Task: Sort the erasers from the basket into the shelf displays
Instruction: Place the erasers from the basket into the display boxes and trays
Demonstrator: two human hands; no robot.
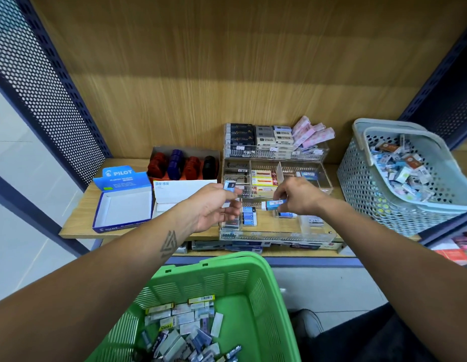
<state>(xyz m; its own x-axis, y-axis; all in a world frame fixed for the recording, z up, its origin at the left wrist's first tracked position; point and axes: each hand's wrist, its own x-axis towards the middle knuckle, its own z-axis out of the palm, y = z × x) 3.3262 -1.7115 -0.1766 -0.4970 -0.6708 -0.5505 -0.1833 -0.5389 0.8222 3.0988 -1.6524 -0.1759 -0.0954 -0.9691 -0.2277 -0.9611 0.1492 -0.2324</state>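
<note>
Both bare forearms reach up from the bottom corners toward a clear acrylic tiered display (276, 235) that sits on a wooden shelf (78, 220) at the centre of the view. The left hand (214, 205) is palm-up and pinches a small blue-sleeved eraser (229, 185) between thumb and fingertips, at 12 o'clock from its palm and just in front of the display's middle tier. The right hand (297, 194) is knuckles-up and grips a longer blue-and-white eraser (274, 204) that points toward 9 o'clock, over the display's lowest tier. A triangle tattoo (169, 242) marks the left forearm.

In that lowest tier, blue erasers (249, 218) lie stacked at 6 o'clock from the left fingertips, and a MONO eraser (315, 221) lies at 4 o'clock from the right hand. The middle tier holds yellow-and-red erasers (262, 178); the top tier holds black boxes (240, 134), grey ones (274, 135) and pink packs (312, 133).

At 9 o'clock from the display stands an open blue PILOT box (122, 197), empty inside, and behind it a carton with 4 red, blue and black items (182, 164), too blurred to name. At 3 o'clock a pale blue basket (363, 184) on the shelf is heaped with mixed erasers (402, 168). At 6 o'clock, closest to the camera, a green basket (258, 288) holds a loose pile of erasers (182, 333).
</note>
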